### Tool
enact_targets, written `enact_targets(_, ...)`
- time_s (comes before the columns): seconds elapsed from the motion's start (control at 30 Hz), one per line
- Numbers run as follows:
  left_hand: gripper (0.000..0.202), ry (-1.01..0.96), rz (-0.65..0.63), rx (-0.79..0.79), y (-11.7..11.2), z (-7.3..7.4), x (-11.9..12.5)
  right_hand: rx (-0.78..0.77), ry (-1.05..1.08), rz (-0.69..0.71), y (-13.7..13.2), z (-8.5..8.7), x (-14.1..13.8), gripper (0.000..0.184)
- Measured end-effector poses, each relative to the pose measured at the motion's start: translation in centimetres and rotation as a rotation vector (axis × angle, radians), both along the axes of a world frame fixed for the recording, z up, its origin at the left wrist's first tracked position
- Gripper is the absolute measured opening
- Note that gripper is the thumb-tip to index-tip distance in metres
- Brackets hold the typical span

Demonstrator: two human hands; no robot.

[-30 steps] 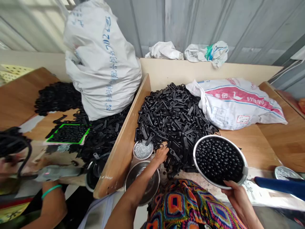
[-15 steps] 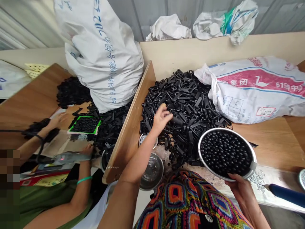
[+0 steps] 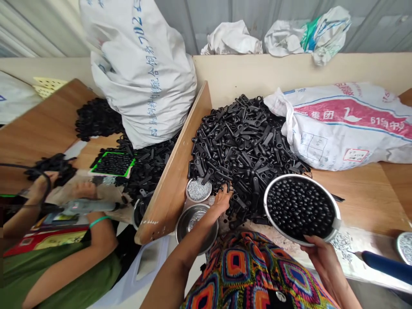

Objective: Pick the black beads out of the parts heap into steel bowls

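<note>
A big heap of black plastic parts [image 3: 244, 146] lies on the wooden table [image 3: 363, 197]. My left hand [image 3: 221, 201] rests at the heap's near edge, beside a small metal dish of silvery bits [image 3: 198, 189], with its fingers curled onto the black parts. My right hand [image 3: 318, 252] grips the near rim of a metal bowl filled with small black round pieces [image 3: 301, 208], held just above the table edge.
An empty metal bowl [image 3: 193, 221] sits below the small dish. A wooden divider [image 3: 175, 171] separates my side from a co-worker at left with a power tool [image 3: 85, 207]. White sacks [image 3: 347, 124] [image 3: 138, 73] flank the heap. A blue handle [image 3: 384, 262] lies right.
My left hand came back down from the top of the heap to its near edge by the small dish. The bowl in my right hand stayed about where it was.
</note>
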State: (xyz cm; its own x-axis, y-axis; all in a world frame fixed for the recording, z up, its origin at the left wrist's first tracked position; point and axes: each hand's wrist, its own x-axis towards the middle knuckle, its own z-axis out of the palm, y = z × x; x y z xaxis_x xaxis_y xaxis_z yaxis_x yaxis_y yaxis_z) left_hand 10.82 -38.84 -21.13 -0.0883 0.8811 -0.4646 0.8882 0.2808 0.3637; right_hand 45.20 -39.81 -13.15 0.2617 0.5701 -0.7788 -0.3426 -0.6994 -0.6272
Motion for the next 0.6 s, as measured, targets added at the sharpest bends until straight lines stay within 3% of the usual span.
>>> enact_targets(0.17, 0.039, -0.074, 0.119, 0.093, 0.2, -0.3, -0.4, -0.015, 0.010, -0.002, -0.3, -0.2, 0.2, 0.032)
enact_targets(0.33, 0.024, -0.216, 0.266, 0.174, -0.3, 1.3, -0.8, 0.031, -0.009, 0.015, -0.9, 0.2, 0.6, 0.029)
enact_targets(0.43, 0.019, -0.347, 0.262, 0.197, 1.5, 3.4, -1.2, 0.042, -0.021, 0.020, -1.1, 0.4, 0.8, 0.029)
enact_targets(0.53, 0.015, -0.462, 0.225, 0.236, 5.7, 6.6, -1.2, 0.035, -0.030, 0.023, -0.9, 0.7, 0.6, 0.030)
enact_targets(0.6, 0.032, -0.529, 0.195, 0.309, 8.9, 9.2, -1.1, 0.027, -0.028, 0.023, -0.7, 1.0, 0.2, 0.032)
